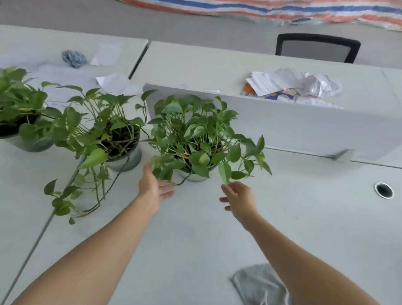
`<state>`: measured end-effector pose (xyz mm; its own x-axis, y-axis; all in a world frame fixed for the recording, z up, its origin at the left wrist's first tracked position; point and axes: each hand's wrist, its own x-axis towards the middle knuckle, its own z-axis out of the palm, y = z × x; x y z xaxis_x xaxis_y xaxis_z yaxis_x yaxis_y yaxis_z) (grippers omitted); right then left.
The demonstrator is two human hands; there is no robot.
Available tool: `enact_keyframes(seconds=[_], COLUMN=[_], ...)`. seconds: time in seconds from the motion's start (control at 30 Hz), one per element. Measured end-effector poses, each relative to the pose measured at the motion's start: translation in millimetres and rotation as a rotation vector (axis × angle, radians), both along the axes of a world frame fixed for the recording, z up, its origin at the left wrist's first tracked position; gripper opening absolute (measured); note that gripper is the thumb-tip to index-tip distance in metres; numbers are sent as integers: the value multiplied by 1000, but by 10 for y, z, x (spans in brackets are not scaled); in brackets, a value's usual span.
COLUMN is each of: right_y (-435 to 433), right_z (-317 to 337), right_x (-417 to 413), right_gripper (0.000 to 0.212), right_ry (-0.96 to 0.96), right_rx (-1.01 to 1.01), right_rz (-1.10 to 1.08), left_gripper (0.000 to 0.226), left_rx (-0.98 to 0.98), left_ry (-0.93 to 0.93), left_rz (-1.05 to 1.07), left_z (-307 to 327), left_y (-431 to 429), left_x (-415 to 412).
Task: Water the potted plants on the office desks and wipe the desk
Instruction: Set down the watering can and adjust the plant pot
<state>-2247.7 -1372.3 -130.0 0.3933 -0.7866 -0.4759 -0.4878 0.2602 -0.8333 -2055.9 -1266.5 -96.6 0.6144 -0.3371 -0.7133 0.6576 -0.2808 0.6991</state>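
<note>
**A:** how many pots?

**B:** three potted plants (pixel 113 128), far left to middle of the counter (pixel 186 237). Left hand (pixel 152 188) and right hand (pixel 240 201) flank the rightmost plant (pixel 191 136), grip wide (holding nothing). One grey cloth (pixel 263 300), near right.

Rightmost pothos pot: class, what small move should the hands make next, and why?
Probably close both hands round the pothos pot: the left hand and right hand flank it, open, below its leaves, and the grey cloth lies untouched nearby.

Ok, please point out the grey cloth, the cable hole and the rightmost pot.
grey cloth (pixel 263 300): head view, its crumpled middle.
cable hole (pixel 383 190): head view, its dark centre.
rightmost pot (pixel 195 178): head view, its front wall.
</note>
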Motion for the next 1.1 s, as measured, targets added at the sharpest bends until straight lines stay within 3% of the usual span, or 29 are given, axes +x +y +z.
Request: enact_keyframes(seconds=[0.07,0.17,0.3,0.43,0.53,0.6,0.67,0.77,0.83,0.93,1.0,1.07,1.1], right_y=[137,456,1174,1539,1021,439,-99,-366,-121,740,775,292,-56], right_z=[-49,-184,-551,-926,-936,-905,-826,-795,-920,-1061,-989,-949,-950], right_x=[-401,-1053,-1686,-2311,-3020,-3387,-3553,-3245,-2850,-2608,-2883,-3258,-3450], right_gripper=[11,14,18,45,58,67,64,75,82,71,63,61,66], right_ry=[163,363,515,518,654,825,947,973,925,727,640,672,729], right_rx=[-193,-405,-659,-790,-745,-699,-479,-205,-296,-631,-689,-706,-704], right_rz=[27,76,289,595,606,446,220,-75,10,395,627,647,520], left_gripper=[67,55,27,33,33,34,33,34,34,36,39,43,43], left_rx=[13,143,499,606,622,600,591,591,599,608,609,631,637], left_ry=[38,-49,-535,-841,-1002,-1076,-1129,-1195,-1216,-1194,-1240,-1259,-1248], left_rz=[37,-10,-510,-992,-1189,-1233,-1257,-1276,-1267,-1238,-1195,-1136,-1091], left_z=[-117,-315,-593,-702,-783,-801,-818,-851,-876,-920,-965,-1006,-1060], left_y=[129,305,525,686,762,744,674,484,308,-21,-257,-448,-549], left_x=[-181,-634,-1346,-1906,-2221,-2314,-2345,-2305,-2254,-2182,-2100,-2021,-2001])
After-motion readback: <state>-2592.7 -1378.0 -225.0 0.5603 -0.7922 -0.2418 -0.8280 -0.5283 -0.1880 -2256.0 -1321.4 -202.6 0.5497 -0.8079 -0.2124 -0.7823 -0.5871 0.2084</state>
